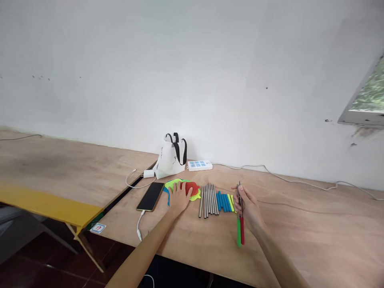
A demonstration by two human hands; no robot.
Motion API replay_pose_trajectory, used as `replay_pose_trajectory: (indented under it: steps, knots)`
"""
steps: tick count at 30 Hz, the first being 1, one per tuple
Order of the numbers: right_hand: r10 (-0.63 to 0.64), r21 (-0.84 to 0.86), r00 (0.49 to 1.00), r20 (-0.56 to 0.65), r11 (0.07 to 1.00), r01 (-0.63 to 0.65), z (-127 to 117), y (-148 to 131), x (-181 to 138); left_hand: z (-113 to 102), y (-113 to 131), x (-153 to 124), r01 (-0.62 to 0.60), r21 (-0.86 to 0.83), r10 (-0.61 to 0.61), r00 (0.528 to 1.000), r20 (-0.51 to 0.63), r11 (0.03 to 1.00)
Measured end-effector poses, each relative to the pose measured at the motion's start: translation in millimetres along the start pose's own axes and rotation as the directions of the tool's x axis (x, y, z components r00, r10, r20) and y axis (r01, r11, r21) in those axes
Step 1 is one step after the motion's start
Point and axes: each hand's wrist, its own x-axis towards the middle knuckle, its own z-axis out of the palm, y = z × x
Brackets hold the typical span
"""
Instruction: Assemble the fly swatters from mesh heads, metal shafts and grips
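Note:
My left hand (179, 198) lies flat with fingers spread on a pile of coloured mesh pieces (192, 189), yellow-green, red and blue. My right hand (249, 208) is closed around thin rods (240, 216) with a red and a green handle end pointing toward me and metal tips pointing away. Between the hands, a row of several grey metal rods (208, 200) lies on the wooden table (300, 240), with several blue and yellow-green sleeves (225, 202) beside them.
A black phone (150, 196) with a white cable lies left of the mesh. A white tote bag (171, 157), a white charger (148, 174) and a white power strip (199, 165) sit by the wall. A yellow bench (48, 206) stands at the left.

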Motion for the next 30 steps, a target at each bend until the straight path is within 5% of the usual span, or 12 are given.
replay_pose_trajectory:
  steps: [6, 10, 13, 16, 21, 25, 30]
  knots:
    - [-0.037, 0.055, 0.999, -0.034, 0.998, 0.039, -6.1, -10.4, -1.9, -2.8, -0.2, 13.1, 0.009, -0.069, -0.016, 0.994, -0.107, 0.998]
    - [-0.046, 0.106, 0.998, -0.037, 0.993, 0.049, -1.6, -13.8, -2.9, -32.1, 22.1, -1.8, -0.092, -0.352, 0.012, 0.975, -0.222, 0.931]
    - [-0.094, 0.141, 0.995, -0.037, 0.985, 0.098, 8.4, -11.8, -1.2, -56.3, 62.9, -36.0, -0.216, -0.672, 0.228, 0.971, -0.072, 0.709]
    - [-0.131, 0.177, 0.985, -0.111, 0.973, 0.149, 10.7, -12.8, 6.2, -72.8, 109.8, -72.1, -0.176, -0.812, 0.569, 0.793, 0.219, 0.557]
    - [-0.117, 0.166, 0.980, -0.162, 0.976, 0.144, -20.1, -22.9, 29.9, -95.8, 161.7, -82.2, 0.239, -0.880, 0.614, 0.641, 0.461, 0.411]
    - [-0.105, 0.136, 0.974, -0.202, 0.982, 0.134, -45.8, -22.0, 52.3, -108.8, 181.3, -63.3, 0.325, -0.844, 0.552, 0.646, 0.527, 0.426]
    - [-0.139, 0.073, 0.946, -0.293, 0.983, 0.167, -74.3, -23.4, 80.1, -94.8, 176.5, -70.4, 0.441, -0.813, 0.584, 0.567, 0.581, 0.380]
